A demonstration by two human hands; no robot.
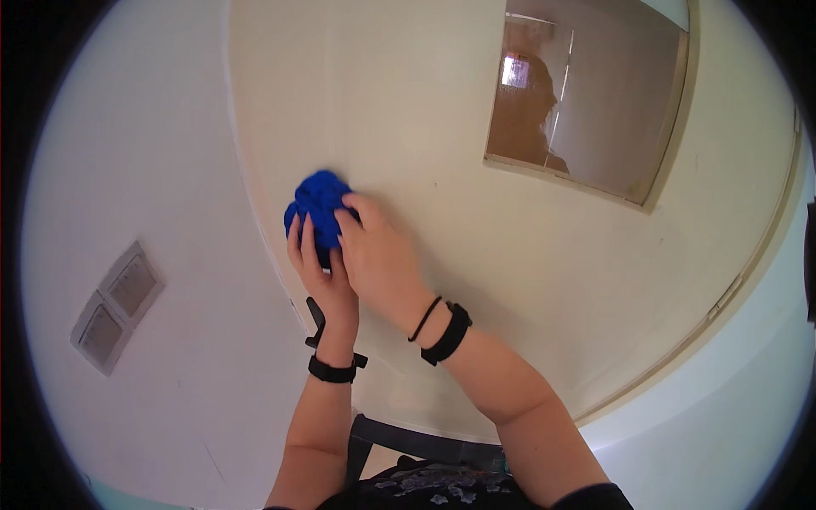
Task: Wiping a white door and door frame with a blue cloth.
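Note:
A bunched blue cloth (pixel 321 200) is between my two hands, in front of the left side of a cream door (pixel 408 110). My left hand (pixel 327 285) grips it from below, fingers pointing up over its lower part. From the right, my right hand (pixel 378 251) closes its bent fingers on the cloth's right edge. Whether the cloth touches the door behind it I cannot tell. A dark door handle (pixel 316 321) shows beside my left wrist, partly hidden by it.
A glass pane (pixel 595 93) in a frame sits at the door's upper right, with a dark reflection in it. Hinges (pixel 725 296) line the door's right edge. On the white wall (pixel 144 170) at left are two switch plates (pixel 117 306).

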